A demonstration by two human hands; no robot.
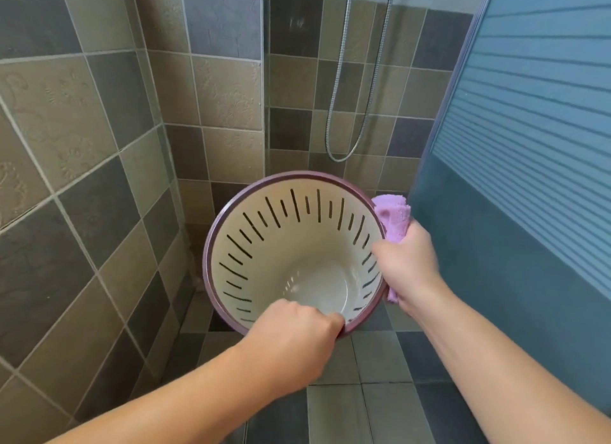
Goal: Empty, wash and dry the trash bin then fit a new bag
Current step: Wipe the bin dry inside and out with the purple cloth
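Observation:
The trash bin [264, 245] is a cream plastic bucket with dark slits in its wall and a maroon rim, tilted so its open mouth faces me. It is empty inside, with a wet shine on the bottom. My left hand [297, 331] grips the near rim, thumb inside. My right hand [410, 265] presses a folded purple cloth [393, 218] against the outside of the bin's right wall, thumb hooked over the rim.
Tiled shower walls stand to the left and behind the bin. A metal shower hose [344, 113] hangs on the back wall. A frosted blue glass panel [529, 179] rises close on the right. Grey floor tiles [363, 410] lie below.

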